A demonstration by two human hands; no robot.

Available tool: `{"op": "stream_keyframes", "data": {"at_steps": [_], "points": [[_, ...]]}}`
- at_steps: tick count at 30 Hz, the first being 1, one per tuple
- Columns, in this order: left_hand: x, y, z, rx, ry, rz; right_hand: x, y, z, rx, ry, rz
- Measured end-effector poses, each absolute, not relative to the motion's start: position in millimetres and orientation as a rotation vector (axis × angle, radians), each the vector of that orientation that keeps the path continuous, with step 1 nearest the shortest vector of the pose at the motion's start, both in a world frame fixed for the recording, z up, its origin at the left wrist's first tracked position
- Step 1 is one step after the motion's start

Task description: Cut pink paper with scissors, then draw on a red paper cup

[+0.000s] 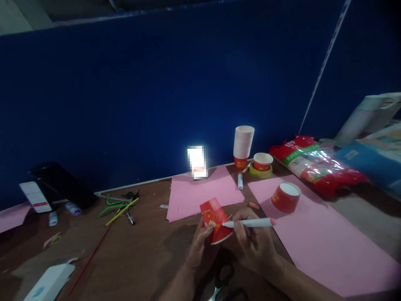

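My left hand [200,246] is closed around a red paper cup [215,219], held upside down and tilted above the brown table [140,255]. My right hand [253,242] grips a white marker [250,223] with a pink end, its tip touching the cup's side near the rim. Below my wrists lie black-handled scissors [224,280]. Just right of the hands, another red cup [285,197] lies upside down on a pink paper sheet [328,246].
A tall stack of cups [243,146] and a single cup on a tape roll [262,164] stand at the back by the blue wall. A second pink sheet [203,190], a red snack bag [316,165], straws and pens [120,207], and a dark phone stand [59,184] lie around.
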State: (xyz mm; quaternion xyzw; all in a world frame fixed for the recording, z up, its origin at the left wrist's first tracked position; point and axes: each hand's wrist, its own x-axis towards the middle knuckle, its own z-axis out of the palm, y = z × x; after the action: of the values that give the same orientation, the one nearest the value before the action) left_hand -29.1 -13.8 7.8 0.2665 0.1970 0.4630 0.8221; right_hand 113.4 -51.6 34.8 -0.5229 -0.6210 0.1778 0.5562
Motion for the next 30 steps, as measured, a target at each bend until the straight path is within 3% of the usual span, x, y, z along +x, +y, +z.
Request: {"op": "stream_keyframes", "data": {"at_steps": [15, 25, 30], "points": [[-30, -14, 11, 0.569, 0.438, 0.984, 117, -49, 43, -1.221, -1.509, 0.325], [-33, -11, 9, 0.48, 0.432, 0.974, 115, -44, 46, -1.167, -1.145, 0.556], [-38, -9, 13, 0.369, 0.428, 0.924, 118, -44, 52, -1.176, -1.22, 0.484]]}}
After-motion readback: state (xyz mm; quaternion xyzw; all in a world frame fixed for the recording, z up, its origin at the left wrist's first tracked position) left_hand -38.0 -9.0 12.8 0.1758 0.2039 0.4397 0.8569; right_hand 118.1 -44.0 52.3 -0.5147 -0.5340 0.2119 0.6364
